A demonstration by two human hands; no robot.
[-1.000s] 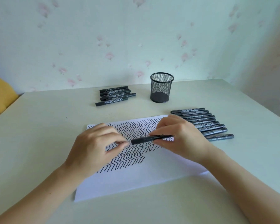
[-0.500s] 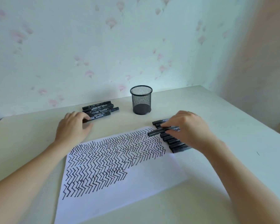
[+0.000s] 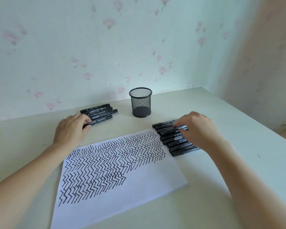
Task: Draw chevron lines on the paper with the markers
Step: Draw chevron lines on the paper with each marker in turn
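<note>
hands on the two marker groups

the paper (image 3: 122, 171), covered in black chevron lines over its far half, lies slanted on the table (image 3: 238, 129) near the front edge. the left hand (image 3: 71, 129) curls its fingers around the nearest marker of the small marker pile (image 3: 99, 111) toward the back edge. the right hand (image 3: 198, 129) rests on the marker row (image 3: 170, 138) just beside the paper's right edge; whether it grips one i cannot tell. a mesh cup (image 3: 140, 102) stands upright between the groups.

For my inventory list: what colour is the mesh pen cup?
Black; the mesh pen cup shows clearly in the head view.
</note>
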